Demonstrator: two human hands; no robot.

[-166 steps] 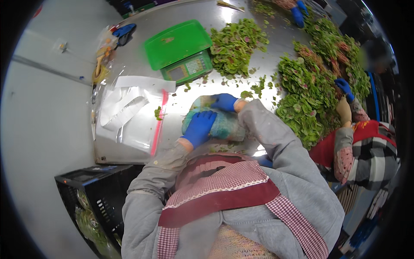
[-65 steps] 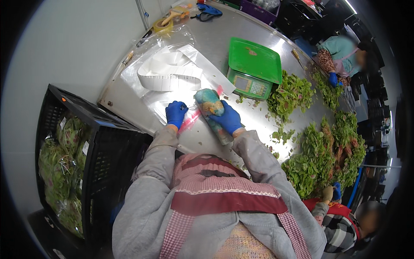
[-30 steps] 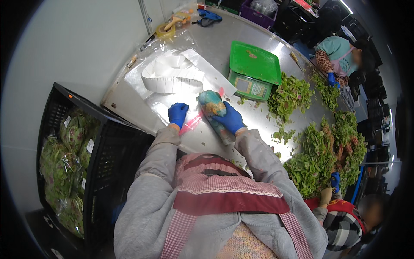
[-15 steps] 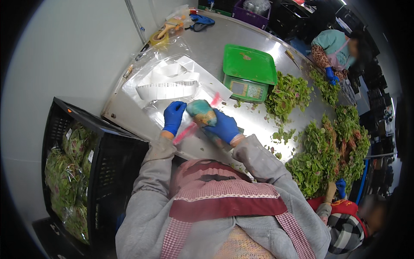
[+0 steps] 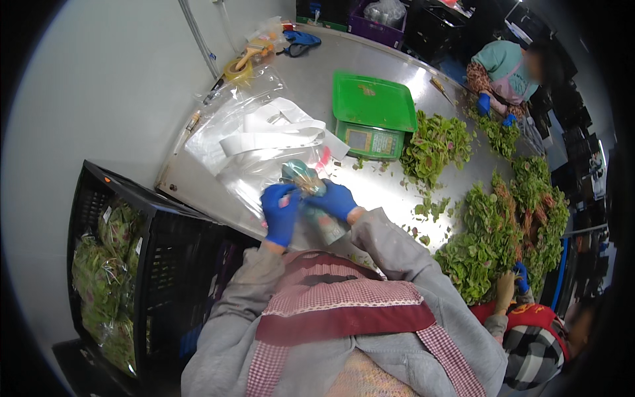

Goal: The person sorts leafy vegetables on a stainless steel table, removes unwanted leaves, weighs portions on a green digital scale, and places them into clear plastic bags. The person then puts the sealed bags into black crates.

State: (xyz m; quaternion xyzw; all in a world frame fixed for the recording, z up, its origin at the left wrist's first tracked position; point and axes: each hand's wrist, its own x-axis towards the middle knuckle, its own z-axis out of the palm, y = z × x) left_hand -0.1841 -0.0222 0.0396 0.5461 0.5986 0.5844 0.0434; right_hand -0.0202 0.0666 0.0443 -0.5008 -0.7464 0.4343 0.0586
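Pale wall panels [image 5: 86,99] border the left edge of a metal table [image 5: 314,73]. Along that edge, toward the far left corner, sit a roll of yellow tape [image 5: 238,70], a brush [image 5: 251,53] and a blue-and-black item [image 5: 302,43]. Clear plastic bags [image 5: 221,155] spread over the left part of the table, with a looped white paper strip [image 5: 278,140] on top, just beyond the hands. A green scale [image 5: 374,102] stands past the middle, touching or just beside a leafy pile [image 5: 433,149]; a larger heap of greens [image 5: 476,231] covers the right part, where a co-worker's hands reach in. Below the near left corner, a black crate [image 5: 178,264] holds bagged greens [image 5: 102,284].

Close to the near edge, a blue-green bundle [image 5: 299,172] lies tilted between the gloved hands. The right hand [image 5: 338,200] wraps its right side, fingers bent around it. The left hand [image 5: 280,215] is curled against its left side, a pinkish bit showing at the fingers; whether it pinches that or the bundle, I cannot tell.

One second ago the left hand was clearly apart from the bundle; now they meet. The paper strip's loops have also changed shape.
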